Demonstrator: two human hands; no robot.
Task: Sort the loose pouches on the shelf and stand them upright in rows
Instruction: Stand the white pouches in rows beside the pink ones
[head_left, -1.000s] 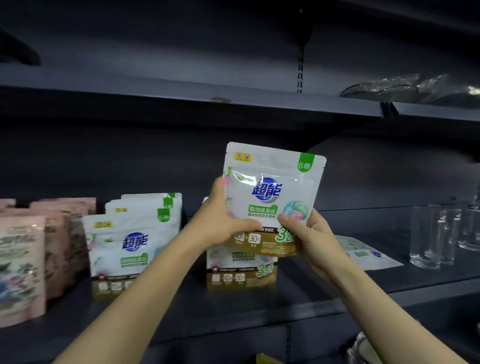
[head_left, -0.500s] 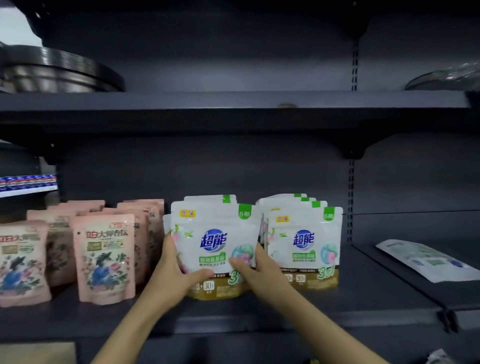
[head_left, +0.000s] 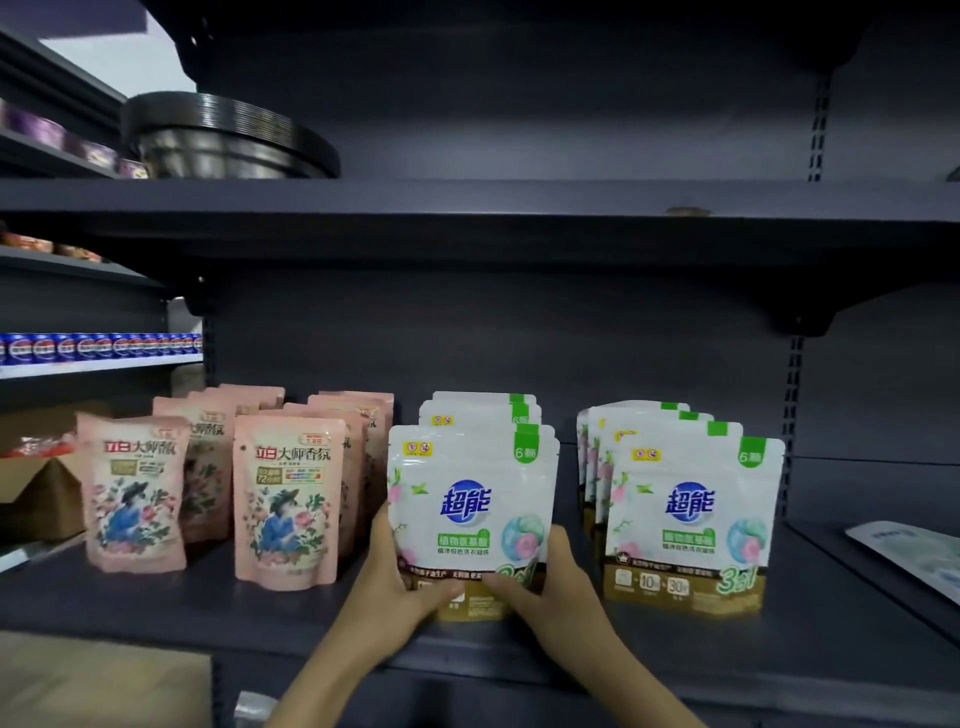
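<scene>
A white laundry-pod pouch (head_left: 470, 512) with a blue logo, a green corner tab and a gold band along its base is standing upright at the front of a row on a dark grey shelf (head_left: 156, 603), near the shelf's front edge. The left hand (head_left: 387, 582) is gripping its lower left edge, thumb lying across the gold band. The right hand (head_left: 545, 579) is gripping its lower right corner, fingers curling over the front. Directly behind it, matching white pouches (head_left: 480, 410) are standing in a line toward the back wall.

To the right, apart from the held pouch, a second row of white pouches (head_left: 693, 519) is standing upright. To the left, two rows of pink floral pouches (head_left: 288, 501) are standing upright, the nearer row just beside the left hand.

At the far right, a loose pouch (head_left: 909, 556) is lying flat on the neighbouring shelf section. On the shelf above, at the left, a stack of dark round dishes (head_left: 223, 137) is sitting. Further left, blue cans (head_left: 98, 347) are lining another shelf, and a cardboard box (head_left: 36, 493) is sitting at the left edge.
</scene>
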